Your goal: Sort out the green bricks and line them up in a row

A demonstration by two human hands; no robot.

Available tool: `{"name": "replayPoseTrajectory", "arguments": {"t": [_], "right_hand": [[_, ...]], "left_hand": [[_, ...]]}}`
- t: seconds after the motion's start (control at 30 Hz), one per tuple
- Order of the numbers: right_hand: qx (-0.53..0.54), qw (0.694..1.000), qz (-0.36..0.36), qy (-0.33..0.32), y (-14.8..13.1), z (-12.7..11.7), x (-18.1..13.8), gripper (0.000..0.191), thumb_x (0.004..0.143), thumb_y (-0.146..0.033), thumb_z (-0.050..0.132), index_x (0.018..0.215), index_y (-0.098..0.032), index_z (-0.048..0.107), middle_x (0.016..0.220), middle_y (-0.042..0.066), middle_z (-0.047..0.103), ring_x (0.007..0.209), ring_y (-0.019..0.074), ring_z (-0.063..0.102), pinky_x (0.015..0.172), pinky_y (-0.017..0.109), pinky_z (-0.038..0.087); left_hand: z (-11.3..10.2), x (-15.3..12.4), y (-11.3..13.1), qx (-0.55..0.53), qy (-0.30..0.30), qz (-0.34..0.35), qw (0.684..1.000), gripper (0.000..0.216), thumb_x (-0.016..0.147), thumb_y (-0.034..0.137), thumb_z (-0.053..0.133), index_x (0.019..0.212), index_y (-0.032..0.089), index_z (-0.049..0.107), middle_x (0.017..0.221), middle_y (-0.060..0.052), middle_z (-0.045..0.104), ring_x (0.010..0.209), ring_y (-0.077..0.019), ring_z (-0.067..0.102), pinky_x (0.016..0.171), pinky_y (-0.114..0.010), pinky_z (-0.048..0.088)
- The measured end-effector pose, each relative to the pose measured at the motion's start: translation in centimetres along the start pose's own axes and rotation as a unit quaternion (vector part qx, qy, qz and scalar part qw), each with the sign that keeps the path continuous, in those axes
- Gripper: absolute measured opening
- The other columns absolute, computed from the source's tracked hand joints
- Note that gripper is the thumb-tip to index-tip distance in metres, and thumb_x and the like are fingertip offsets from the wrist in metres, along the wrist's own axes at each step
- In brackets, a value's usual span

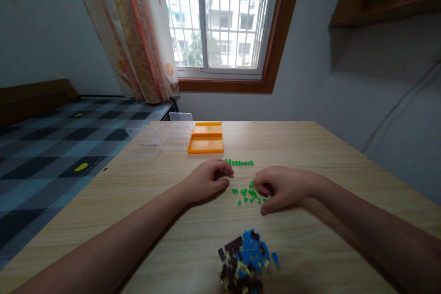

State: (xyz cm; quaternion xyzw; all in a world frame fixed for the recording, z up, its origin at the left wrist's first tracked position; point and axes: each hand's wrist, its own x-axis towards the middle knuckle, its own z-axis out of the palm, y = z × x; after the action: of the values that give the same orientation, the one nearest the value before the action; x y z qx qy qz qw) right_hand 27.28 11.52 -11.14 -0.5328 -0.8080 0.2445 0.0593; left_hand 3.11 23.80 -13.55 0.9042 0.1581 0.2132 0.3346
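Observation:
Small green building bricks (252, 194) lie loosely scattered between my hands. Beyond them, more green bricks form a neat row (241, 163). My left hand (211, 179) rests on the table just left of the loose bricks, its fingers curved and apart, with nothing visible in them; the fingertips are close to the row's left end. On the other side, my right hand (280, 188) reaches over the right edge of the loose bricks, thumb and fingers apart. Its fingertips are beside or touching some bricks.
Nearer me is a mixed pile of blue, dark brown and cream bricks (246, 259). An orange two-part tray (206, 151) lies at the far left, beside clear plastic boxes (148, 140). The wooden table (330, 243) stands by a bed (96, 147) and a window wall.

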Motion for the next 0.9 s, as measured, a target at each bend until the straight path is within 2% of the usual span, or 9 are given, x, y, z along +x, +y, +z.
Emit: {"name": "replayPoseTrajectory", "arguments": {"t": [0.1, 0.2, 0.37, 0.5, 0.6, 0.67, 0.77, 0.9], "right_hand": [[0.049, 0.997, 0.031, -0.047, 1.4, -1.2, -0.6, 0.029, 0.072, -0.029, 0.077, 0.068, -0.018, 0.051, 0.060, -0.006, 0.047, 0.055, 0.0084, 0.038, 0.051, 0.022, 0.026], [0.087, 0.994, 0.052, -0.031, 3.1, -1.9, -0.9, 0.026, 0.075, -0.029, 0.073, 0.067, -0.018, 0.051, 0.060, -0.005, 0.048, 0.057, 0.0087, 0.040, 0.052, 0.022, 0.029], [0.106, 0.988, 0.084, 0.079, 4.8, -0.8, 0.2, 0.016, 0.081, -0.032, 0.067, 0.079, -0.015, 0.066, 0.066, -0.002, 0.055, 0.061, 0.0108, 0.047, 0.056, 0.023, 0.033], [0.045, 0.977, 0.095, 0.188, 3.5, 1.0, 1.9, 0.020, 0.087, -0.034, 0.064, 0.082, -0.016, 0.073, 0.069, 0.001, 0.062, 0.063, 0.0120, 0.051, 0.058, 0.024, 0.032], [0.007, 0.965, 0.093, 0.243, 2.1, 2.0, 2.7, 0.019, 0.089, -0.033, 0.065, 0.086, -0.018, 0.077, 0.075, 0.003, 0.067, 0.067, 0.0127, 0.054, 0.061, 0.025, 0.033], [0.016, 0.967, 0.062, 0.248, 1.7, 2.3, 2.8, 0.019, 0.090, -0.032, 0.064, 0.089, -0.019, 0.078, 0.078, 0.003, 0.068, 0.070, 0.0129, 0.056, 0.062, 0.024, 0.035], [0.076, 0.972, 0.009, 0.221, 1.9, 2.1, 2.6, 0.020, 0.091, -0.030, 0.063, 0.091, -0.018, 0.080, 0.076, 0.003, 0.068, 0.067, 0.0123, 0.057, 0.062, 0.023, 0.037], [0.124, 0.967, 0.006, 0.223, 2.7, 1.5, 2.1, 0.019, 0.087, -0.029, 0.067, 0.089, -0.015, 0.080, 0.076, 0.005, 0.069, 0.068, 0.0130, 0.059, 0.062, 0.023, 0.041]], "left_hand": [[0.0, 0.0, -0.1, -0.005, 0.002, -0.005, 1.000, 0.021, 0.077, 0.014, 0.062, 0.095, 0.017, 0.071, 0.101, -0.006, 0.070, 0.095, -0.0205, 0.064, 0.090, -0.037, 0.052], [0.0, 0.0, -0.1, -0.011, 0.000, -0.011, 1.000, 0.022, 0.076, 0.011, 0.061, 0.095, 0.017, 0.071, 0.101, -0.006, 0.069, 0.096, -0.0204, 0.065, 0.091, -0.037, 0.052], [0.1, -0.1, -0.4, -0.067, -0.006, -0.004, 0.998, 0.027, 0.071, 0.006, 0.061, 0.093, 0.017, 0.071, 0.107, -0.007, 0.068, 0.099, -0.0195, 0.065, 0.093, -0.035, 0.052], [0.1, 0.0, -0.4, -0.048, -0.004, 0.007, 0.999, 0.022, 0.069, 0.005, 0.062, 0.083, 0.018, 0.072, 0.107, -0.005, 0.068, 0.101, -0.0197, 0.064, 0.091, -0.034, 0.051], [0.2, 0.1, -0.4, -0.019, 0.005, 0.004, 1.000, 0.018, 0.071, 0.005, 0.063, 0.080, 0.018, 0.072, 0.103, -0.004, 0.069, 0.096, -0.0191, 0.064, 0.089, -0.033, 0.050], [0.3, 0.1, -0.4, 0.000, 0.013, 0.000, 1.000, 0.018, 0.072, 0.005, 0.063, 0.081, 0.018, 0.071, 0.099, -0.004, 0.069, 0.092, -0.0185, 0.064, 0.087, -0.032, 0.050], [0.4, 0.2, -0.4, 0.028, 0.019, -0.004, 0.999, 0.018, 0.073, 0.006, 0.064, 0.083, 0.018, 0.071, 0.095, -0.003, 0.069, 0.087, -0.0180, 0.062, 0.081, -0.031, 0.049], [0.5, 0.1, -0.1, 0.059, 0.026, -0.010, 0.998, 0.017, 0.074, 0.005, 0.065, 0.084, 0.018, 0.071, 0.086, -0.002, 0.067, 0.080, -0.0166, 0.060, 0.075, -0.028, 0.046]]}}
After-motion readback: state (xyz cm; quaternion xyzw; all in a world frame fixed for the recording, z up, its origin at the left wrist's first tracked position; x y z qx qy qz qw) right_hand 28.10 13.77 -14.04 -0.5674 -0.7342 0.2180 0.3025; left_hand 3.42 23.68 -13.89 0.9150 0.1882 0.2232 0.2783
